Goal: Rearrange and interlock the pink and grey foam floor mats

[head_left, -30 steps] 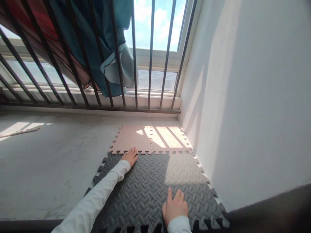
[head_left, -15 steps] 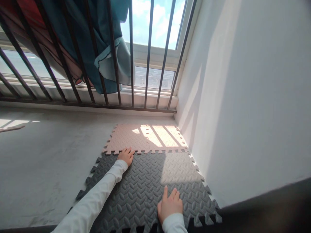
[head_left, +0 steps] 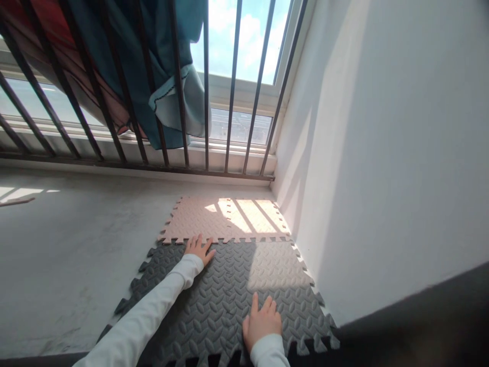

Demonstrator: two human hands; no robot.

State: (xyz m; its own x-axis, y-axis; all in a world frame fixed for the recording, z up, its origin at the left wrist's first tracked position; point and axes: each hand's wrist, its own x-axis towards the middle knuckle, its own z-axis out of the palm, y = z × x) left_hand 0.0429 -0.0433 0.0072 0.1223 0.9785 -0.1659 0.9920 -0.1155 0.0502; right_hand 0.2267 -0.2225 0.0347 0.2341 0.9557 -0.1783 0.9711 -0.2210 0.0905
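On the concrete floor [head_left: 76, 255], in the corner by the white wall [head_left: 382, 153], lies a grey foam mat [head_left: 225, 300] joined to a pink foam mat [head_left: 225, 219]. The left hand [head_left: 198, 248] presses flat, fingers spread, at the seam between both mats. The right hand [head_left: 262, 322] rests flat and open on the grey one (near its front edge), holding nothing. Behind stand dark window bars [head_left: 206, 86] with a teal cloth [head_left: 168, 76].

Probably a home balcony: barred window [head_left: 229, 86], hung laundry [head_left: 168, 76].
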